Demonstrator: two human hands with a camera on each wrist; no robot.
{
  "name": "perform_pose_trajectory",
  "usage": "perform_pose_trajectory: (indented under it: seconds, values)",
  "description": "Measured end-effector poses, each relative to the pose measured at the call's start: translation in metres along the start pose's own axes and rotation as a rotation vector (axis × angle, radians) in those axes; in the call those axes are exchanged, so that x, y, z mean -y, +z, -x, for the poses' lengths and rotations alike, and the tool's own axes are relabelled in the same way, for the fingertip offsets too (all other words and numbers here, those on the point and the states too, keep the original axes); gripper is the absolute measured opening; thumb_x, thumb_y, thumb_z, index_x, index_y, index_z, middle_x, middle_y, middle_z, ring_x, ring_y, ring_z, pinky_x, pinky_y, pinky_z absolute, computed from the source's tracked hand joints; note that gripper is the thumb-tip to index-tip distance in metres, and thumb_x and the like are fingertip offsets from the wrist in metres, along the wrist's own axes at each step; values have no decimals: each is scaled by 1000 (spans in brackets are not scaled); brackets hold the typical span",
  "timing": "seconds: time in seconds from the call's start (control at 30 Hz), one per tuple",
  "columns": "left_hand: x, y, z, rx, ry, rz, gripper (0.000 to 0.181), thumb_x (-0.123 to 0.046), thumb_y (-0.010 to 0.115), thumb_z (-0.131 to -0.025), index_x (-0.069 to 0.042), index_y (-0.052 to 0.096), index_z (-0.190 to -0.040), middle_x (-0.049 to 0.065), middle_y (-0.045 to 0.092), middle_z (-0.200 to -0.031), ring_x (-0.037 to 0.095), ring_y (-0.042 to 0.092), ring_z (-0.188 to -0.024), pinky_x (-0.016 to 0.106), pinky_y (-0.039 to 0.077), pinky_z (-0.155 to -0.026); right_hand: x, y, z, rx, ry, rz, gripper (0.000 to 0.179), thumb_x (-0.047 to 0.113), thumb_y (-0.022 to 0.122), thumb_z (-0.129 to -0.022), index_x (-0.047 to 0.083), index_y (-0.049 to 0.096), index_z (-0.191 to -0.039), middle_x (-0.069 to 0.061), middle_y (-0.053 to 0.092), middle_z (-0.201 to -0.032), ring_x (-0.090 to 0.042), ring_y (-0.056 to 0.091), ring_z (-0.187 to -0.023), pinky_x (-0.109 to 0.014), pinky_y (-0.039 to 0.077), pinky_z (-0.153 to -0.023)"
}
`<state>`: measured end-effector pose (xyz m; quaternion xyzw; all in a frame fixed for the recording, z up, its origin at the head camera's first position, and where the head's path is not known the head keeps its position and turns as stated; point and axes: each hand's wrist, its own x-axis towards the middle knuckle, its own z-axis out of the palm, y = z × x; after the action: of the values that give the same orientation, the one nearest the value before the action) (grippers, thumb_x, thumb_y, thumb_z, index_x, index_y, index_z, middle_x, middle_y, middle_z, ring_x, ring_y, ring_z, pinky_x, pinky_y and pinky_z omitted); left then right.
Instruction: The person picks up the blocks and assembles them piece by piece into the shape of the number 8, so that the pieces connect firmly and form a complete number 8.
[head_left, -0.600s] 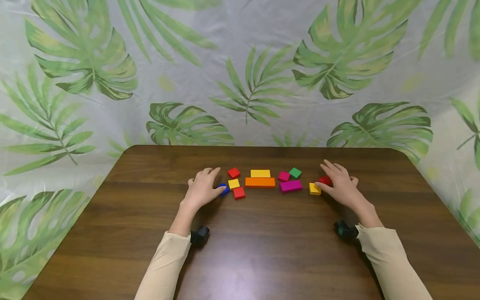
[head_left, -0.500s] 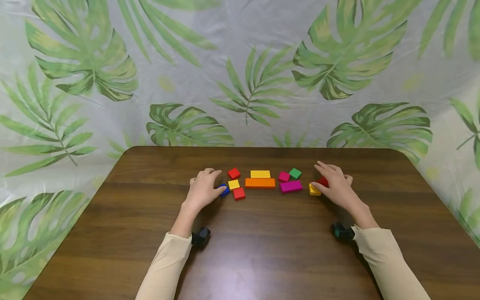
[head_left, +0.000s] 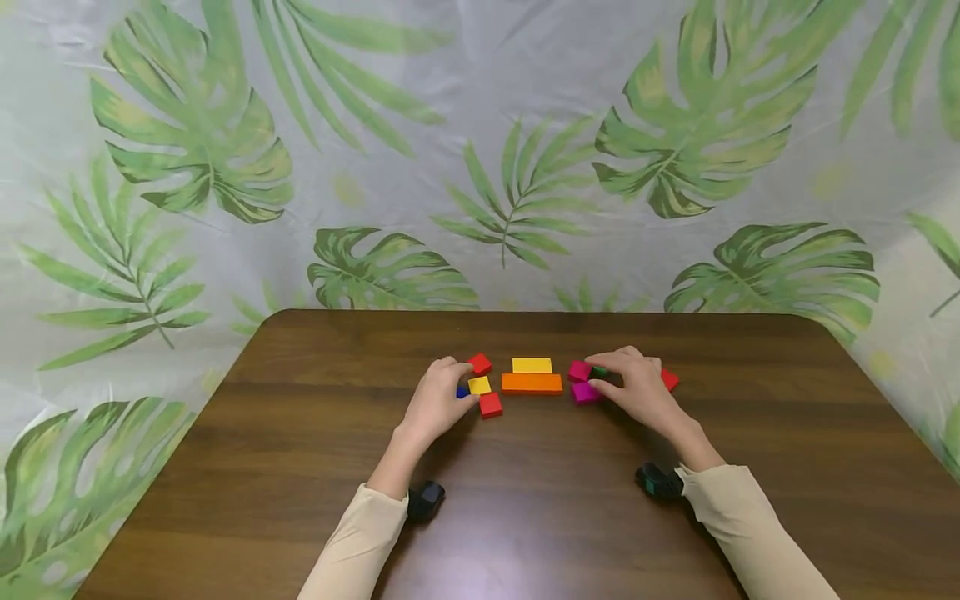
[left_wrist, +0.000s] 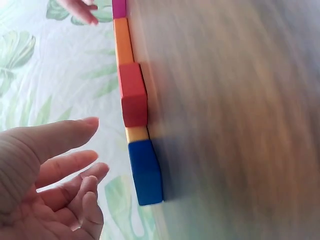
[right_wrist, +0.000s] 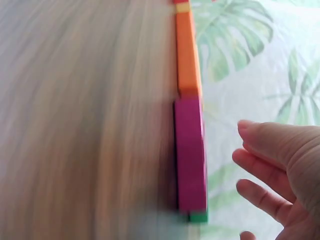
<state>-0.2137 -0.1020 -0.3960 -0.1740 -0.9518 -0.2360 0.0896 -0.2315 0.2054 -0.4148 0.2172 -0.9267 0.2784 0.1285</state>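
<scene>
Left hand (head_left: 433,402) near blue block (left_wrist: 146,172) at left, right hand (head_left: 639,388) near long magenta block (right_wrist: 190,155) at right, fingers apart on both, orange bar (head_left: 532,384) between.

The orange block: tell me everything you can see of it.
The orange block is a plain, long, straight-edged bar with smooth-looking faces; wood or plastic, I cannot tell. It lies flat on the brown table, its length running left to right in the head view. A shorter yellow block lies along its far side; whether they touch is unclear. It sits between the left hand and the right hand, and neither touches it.
</scene>
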Motion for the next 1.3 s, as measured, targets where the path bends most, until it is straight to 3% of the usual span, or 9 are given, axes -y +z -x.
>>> perform_pose_trajectory:
  seconds: [0.1, 0.4, 0.77, 0.9, 1.3]
  values:
    - [-4, 3, 0, 18, -2, 49, 34, -15, 77, -76, 0, 68, -106, 12, 64, -92, 22, 54, -82, 34, 50, -76, 7, 8, -6, 7, -14, -21, 32, 15, 72, -81, 9, 68, -112, -10, 70, -108, -22, 50, -95, -38, 19, -74]
    - [-9, 9, -1, 106, 50, 26, 26, -14, 78, -74, -2, 69, -95, 8, 64, -86, 16, 53, -75, 30, 48, -73, 16, 24, -17, 37, 10, -7, 27, 18, 73, -80, 10, 72, -106, -8, 72, -104, -22, 51, -92, -37, 20, -72]
    - [-11, 10, 0, 193, 0, 12, 23, -17, 77, -76, -5, 72, -94, 8, 67, -90, 13, 48, -67, 23, 43, -64, 23, 30, -20, 63, -30, 51, 26, 20, 76, -77, 13, 73, -102, -4, 73, -99, -21, 53, -91, -39, 22, -73]
    - [-11, 11, 0, 197, -21, 20, 24, -17, 77, -76, -4, 72, -95, 8, 68, -92, 13, 49, -68, 24, 45, -65, 24, 29, -21, 90, -54, 102, 27, 20, 75, -77, 13, 73, -103, -3, 71, -99, -22, 54, -92, -41, 23, -73]
    - [-10, 11, -1, 194, -4, -25, 23, -18, 77, -76, -7, 73, -95, 7, 70, -92, 14, 54, -71, 28, 49, -70, 29, 21, -13, 164, -84, 143, 24, 19, 74, -78, 12, 74, -101, -2, 68, -98, -21, 51, -92, -42, 20, -73]
